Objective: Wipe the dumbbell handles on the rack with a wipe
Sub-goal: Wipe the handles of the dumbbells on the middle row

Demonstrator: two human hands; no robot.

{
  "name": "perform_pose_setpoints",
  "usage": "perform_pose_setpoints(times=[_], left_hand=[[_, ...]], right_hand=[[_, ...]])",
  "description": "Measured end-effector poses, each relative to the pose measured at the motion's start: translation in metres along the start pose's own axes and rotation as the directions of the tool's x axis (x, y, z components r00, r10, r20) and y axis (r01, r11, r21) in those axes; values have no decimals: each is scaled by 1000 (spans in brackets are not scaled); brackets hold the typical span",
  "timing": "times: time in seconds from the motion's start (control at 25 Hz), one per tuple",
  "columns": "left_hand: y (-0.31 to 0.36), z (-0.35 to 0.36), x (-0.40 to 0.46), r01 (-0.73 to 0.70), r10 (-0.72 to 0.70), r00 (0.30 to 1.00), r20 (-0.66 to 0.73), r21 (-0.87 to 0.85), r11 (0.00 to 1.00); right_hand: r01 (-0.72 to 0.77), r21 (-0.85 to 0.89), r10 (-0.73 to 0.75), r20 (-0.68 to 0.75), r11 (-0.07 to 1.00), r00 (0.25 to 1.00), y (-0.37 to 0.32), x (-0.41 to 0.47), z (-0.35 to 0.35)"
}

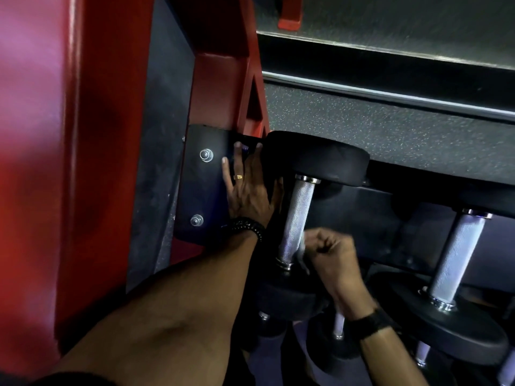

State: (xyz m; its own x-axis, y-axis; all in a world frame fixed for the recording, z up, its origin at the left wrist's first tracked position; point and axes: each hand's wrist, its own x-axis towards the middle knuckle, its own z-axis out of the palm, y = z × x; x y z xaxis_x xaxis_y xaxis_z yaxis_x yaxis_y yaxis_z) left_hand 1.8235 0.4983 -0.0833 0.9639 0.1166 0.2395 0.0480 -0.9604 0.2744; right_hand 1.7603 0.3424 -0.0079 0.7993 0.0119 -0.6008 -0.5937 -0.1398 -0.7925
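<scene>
1. The red rack frame (111,135) rises just to the left of your left hand, with a black bolted plate (200,185) under your outer fingers.
2. The nearest dumbbell (315,160) lies on the rack between your two hands — its long axis runs from the far black head, by your left fingertips, down and slightly left toward the near head below your right fist.
3. Its knurled steel handle (296,218) shows bare along most of its length, just right of your left thumb.
4. A second dumbbell (457,260) lies to the right of your right hand, tilted the same way.
5. Your left hand (250,190) is released — fingers straight and spread, pressed flat against the plate and the side of the far head, a ring on one finger.
6. Your right hand (331,252) is clenched around a white wipe (302,254), holding it against the lower end of the handle, just above the collar.
</scene>
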Motion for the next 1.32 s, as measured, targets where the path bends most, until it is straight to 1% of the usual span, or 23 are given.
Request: perform_pose_setpoints(times=[0.04,0.08,0.16,0.2,0.24,0.28,0.36,0.4,0.48,0.6,0.64,0.68,0.72,0.8,0.84,0.88,0.96,1.0,1.04,1.08,1.12,1.2,1.32], left_hand=[[0,0,0,1,-1,1000,-5,2,1000],[0,0,1,3,-3,1000,-12,1,1000],[-1,1,-1,-4,4,1000,-14,-11,1000],[-1,1,-1,-11,11,1000,-14,-4,1000],[1,1,-2,-9,9,1000,-17,6,1000],[1,1,0,3,-3,1000,-14,1,1000],[0,3,1,21,-22,1000,-23,-35,999],[1,4,0,24,-25,999,-28,-33,999],[-1,6,2,20,-19,999,-47,10,1000],[-4,9,-4,-40,41,999,-21,38,998],[-3,8,-3,-42,43,999,-24,42,998],[-3,8,-1,-29,31,998,-48,38,999],[-2,10,1,-10,12,997,-76,25,1000],[-1,10,2,17,-16,996,-92,9,1000],[-1,8,2,11,-10,995,-98,14,1000],[-3,7,2,-9,9,995,-96,8,1000],[-3,3,-1,-49,47,998,-49,-32,998],[-1,0,-1,-56,53,997,-58,-45,997],[2,1,1,-48,43,993,-111,-40,998],[3,3,3,-27,21,987,-162,-34,999],[2,7,4,-7,0,985,-172,-41,999],[-1,12,1,3,-8,989,-146,-33,999],[-4,15,3,9,-7,993,-118,17,1000]], right_hand=[[-29,8,29,27,1000,999,4,-4,0],[-31,28,31,5,999,1000,3,3,0],[-13,101,25,-118,995,993,-13,36,-2],[12,122,7,-155,992,988,-25,50,-5],[35,128,-16,-149,991,989,-30,56,-7],[35,113,-23,-106,993,994,-30,50,-8],[-12,117,-2,116,993,993,-23,14,-8],[-64,146,30,224,987,974,-22,-2,-8],[-156,208,88,304,966,949,-28,4,-9],[-204,454,48,332,867,942,-49,45,-15],[-220,501,30,359,837,933,-49,46,-13],[-261,482,48,409,836,911,-42,37,-11],[-301,420,84,463,856,882,-33,24,-9],[-337,322,138,509,885,850,-27,8,-5],[-344,324,155,491,881,857,-33,14,-2],[-332,368,149,445,868,883,-43,24,2],[-288,445,132,349,848,928,-61,45,9],[-262,433,129,312,863,941,-63,48,14],[-238,375,138,275,896,951,-59,45,19],[-226,306,147,259,925,955,-49,37,22],[-233,268,160,268,935,950,-38,25,25],[-214,246,143,276,945,950,-28,10,27],[-84,254,51,133,964,990,-34,34,21]])
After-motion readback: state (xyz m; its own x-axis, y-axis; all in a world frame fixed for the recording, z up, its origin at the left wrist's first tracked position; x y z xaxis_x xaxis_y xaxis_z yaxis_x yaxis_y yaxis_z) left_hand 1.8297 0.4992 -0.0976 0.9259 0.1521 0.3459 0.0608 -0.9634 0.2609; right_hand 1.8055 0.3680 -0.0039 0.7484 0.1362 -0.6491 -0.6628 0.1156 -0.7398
